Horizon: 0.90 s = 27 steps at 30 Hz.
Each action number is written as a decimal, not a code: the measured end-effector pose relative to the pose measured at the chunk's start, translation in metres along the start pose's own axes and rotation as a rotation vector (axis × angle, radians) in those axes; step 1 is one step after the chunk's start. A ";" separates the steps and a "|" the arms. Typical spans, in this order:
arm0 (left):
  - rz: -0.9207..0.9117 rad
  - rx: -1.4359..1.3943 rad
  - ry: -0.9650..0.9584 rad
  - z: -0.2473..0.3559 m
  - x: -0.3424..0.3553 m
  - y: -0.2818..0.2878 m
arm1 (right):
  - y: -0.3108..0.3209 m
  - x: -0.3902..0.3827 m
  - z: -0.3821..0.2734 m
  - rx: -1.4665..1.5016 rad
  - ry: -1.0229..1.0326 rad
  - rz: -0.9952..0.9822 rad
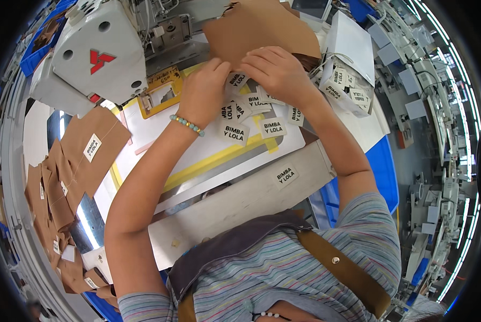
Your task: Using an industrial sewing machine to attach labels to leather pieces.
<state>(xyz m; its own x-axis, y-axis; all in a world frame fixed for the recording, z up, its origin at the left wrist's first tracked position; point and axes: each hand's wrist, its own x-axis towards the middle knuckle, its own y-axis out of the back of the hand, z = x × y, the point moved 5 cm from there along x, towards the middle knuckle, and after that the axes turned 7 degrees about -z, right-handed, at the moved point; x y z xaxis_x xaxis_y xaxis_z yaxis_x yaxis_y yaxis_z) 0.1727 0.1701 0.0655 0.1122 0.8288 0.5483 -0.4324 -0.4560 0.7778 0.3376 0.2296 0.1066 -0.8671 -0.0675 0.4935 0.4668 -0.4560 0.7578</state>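
My left hand (204, 88), with a beaded bracelet on its wrist, is closed in a pinch at the near edge of a stack of brown cut pieces (262, 29). Beside it, my right hand (278, 72) has its fingers curled and pressed together, tips close to the left fingertips. Whatever lies between the fingers is too small or hidden to make out. Just below the hands, several white labels with black lettering (234, 132) are scattered on the white work plate (197, 142). A yellow metal frame (160, 96) lies left of my left hand.
A white sewing machine head (98, 51) stands at the upper left. Brown pieces with labels attached (92, 153) hang at the left. An open white box of labels (350, 59) sits at the right, with a blue bin (380, 172) below. One label (286, 175) lies on the near ledge.
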 end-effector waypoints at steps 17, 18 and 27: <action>-0.241 0.565 -0.089 -0.025 -0.119 0.037 | -0.011 0.022 -0.039 0.131 -0.006 0.074; -0.265 0.563 -0.029 -0.034 -0.123 0.043 | -0.015 0.026 -0.042 0.162 0.024 0.051; -0.293 0.837 0.063 -0.054 -0.170 0.085 | -0.045 0.035 -0.079 0.319 0.040 -0.168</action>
<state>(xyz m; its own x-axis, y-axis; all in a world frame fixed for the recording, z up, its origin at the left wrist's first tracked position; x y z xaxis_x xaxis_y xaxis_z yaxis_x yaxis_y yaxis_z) 0.0683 0.0084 0.0216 0.0551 0.9545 0.2930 0.4046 -0.2896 0.8674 0.2730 0.1774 0.0559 -0.9395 -0.0530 0.3383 0.3424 -0.1640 0.9251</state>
